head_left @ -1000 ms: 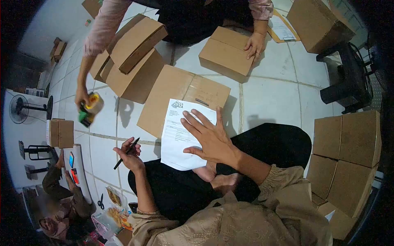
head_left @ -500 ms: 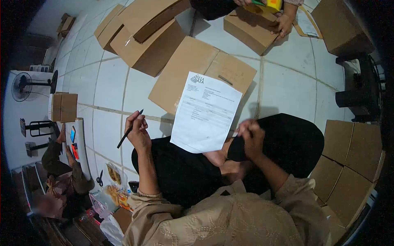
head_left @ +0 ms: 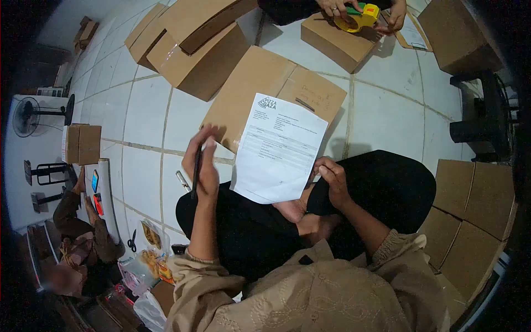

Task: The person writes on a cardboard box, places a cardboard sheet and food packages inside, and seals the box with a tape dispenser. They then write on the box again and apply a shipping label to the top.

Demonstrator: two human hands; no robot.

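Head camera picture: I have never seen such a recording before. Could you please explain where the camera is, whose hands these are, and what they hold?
There is no machine here. The camera sits on a person's head and looks down, so the curved picture shows that person's own lap and arms. The person sits on a tiled floor. Their left hand is closed around a dark pen. Their right hand is at the right edge of a printed sheet that leans on the lap; whether it grips the sheet is unclear. Behind the sheet lies a flat cardboard box, with more boxes stacked around. At the top, another person's hands hold a yellow tape dispenser on a small box.
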